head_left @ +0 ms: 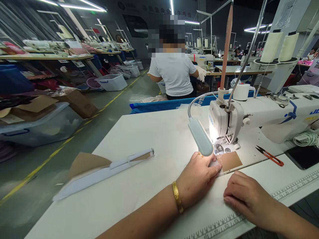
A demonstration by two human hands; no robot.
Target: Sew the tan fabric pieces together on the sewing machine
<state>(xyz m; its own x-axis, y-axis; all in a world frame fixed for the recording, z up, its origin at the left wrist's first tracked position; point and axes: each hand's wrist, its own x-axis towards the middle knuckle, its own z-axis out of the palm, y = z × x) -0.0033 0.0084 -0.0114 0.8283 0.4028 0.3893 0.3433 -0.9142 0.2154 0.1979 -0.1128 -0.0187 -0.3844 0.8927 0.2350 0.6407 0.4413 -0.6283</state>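
Note:
Close in front of the presser foot of a white sewing machine (225,116), my left hand (196,176) is closed in a pinch at the table. A small pale, thin piece (213,163) shows at its fingertips; its kind is unclear. Just right of those fingers, a brown rectangular piece (230,161) lies flat on the machine bed. My right hand (246,196) rests curled near the table's front edge, apart from the brown piece, with nothing visible in its fingers. A grey-green lamp head (200,136) on a bent neck hangs above my left fingertips and partly covers them.
Orange-handled thread snips (270,156) and a black phone (304,156) lie to the right. Folded white-and-brown card (104,172) is on the white table (139,132) at left. A ruler strip (224,225) lines the front edge. Ahead sits a person in a white shirt (171,73).

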